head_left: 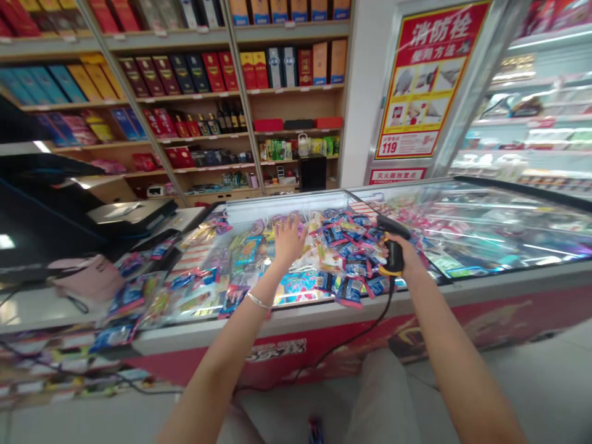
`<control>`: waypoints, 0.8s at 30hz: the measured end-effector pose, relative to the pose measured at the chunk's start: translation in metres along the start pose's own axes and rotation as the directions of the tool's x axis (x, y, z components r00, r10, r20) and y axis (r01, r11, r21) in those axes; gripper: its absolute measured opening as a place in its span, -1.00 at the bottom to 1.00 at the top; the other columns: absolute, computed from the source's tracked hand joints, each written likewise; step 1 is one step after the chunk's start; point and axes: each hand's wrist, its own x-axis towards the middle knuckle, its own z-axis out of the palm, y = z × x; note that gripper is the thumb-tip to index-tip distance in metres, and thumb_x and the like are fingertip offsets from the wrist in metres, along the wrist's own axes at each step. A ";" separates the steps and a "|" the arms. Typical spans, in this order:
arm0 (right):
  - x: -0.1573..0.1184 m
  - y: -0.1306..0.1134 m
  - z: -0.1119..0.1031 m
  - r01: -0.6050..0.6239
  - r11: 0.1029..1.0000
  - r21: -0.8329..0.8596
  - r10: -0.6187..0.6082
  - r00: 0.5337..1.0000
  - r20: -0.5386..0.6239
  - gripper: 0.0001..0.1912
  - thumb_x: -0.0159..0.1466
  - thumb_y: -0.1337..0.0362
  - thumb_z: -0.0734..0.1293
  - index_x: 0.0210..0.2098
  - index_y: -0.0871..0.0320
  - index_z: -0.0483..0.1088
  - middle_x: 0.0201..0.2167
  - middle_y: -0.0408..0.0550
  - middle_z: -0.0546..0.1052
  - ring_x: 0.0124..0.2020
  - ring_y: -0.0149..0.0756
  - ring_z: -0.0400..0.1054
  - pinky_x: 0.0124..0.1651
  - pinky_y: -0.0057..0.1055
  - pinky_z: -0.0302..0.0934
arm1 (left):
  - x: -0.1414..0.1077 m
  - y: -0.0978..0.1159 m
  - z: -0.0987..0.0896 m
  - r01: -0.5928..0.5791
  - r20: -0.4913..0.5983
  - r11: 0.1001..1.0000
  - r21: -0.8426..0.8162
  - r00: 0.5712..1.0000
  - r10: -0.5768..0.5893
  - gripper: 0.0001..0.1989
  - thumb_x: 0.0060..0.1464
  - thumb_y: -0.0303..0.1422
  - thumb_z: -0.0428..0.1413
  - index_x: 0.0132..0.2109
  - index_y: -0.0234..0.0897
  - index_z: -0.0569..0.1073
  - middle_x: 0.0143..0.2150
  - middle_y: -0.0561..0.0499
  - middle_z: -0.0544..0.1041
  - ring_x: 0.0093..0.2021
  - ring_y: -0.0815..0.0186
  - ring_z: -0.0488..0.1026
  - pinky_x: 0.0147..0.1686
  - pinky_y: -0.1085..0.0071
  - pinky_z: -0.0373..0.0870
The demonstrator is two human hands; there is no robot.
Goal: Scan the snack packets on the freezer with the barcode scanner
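My right hand (403, 250) is wrapped round the handle of a black and yellow barcode scanner (394, 258), its head tilted to the left over the packets. My left hand (289, 237) reaches over the glass-topped chest freezer (467, 285), fingers stretched out above or on some clear-wrapped packets; whether it touches them I cannot tell. Between the hands lies a heap of small blue and pink snack packets (349, 291), several with barcodes facing up. An orange and teal packet (248, 251) lies left of my left hand.
More packets (132, 296) lie at the left end beside a pink pouch (87, 277). The scanner's cord (345, 338) hangs down the freezer's front. Shelves of boxed goods (198, 73) stand behind. A small dark packet (315, 430) is on the floor near my legs.
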 end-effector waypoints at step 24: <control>-0.014 0.178 0.268 -0.311 0.904 -0.293 0.417 0.792 0.446 -0.91 0.12 0.34 0.32 -0.47 0.25 0.39 -0.66 -0.13 0.40 -0.71 -0.49 0.20 -0.69 -0.58 0.13 | -0.124 -0.287 -0.088 0.316 -0.008 0.933 0.171 0.948 -0.319 -0.45 0.28 -0.15 -0.20 0.31 -0.35 0.15 0.28 -0.27 0.27 0.20 0.05 0.31 0.10 0.19 0.27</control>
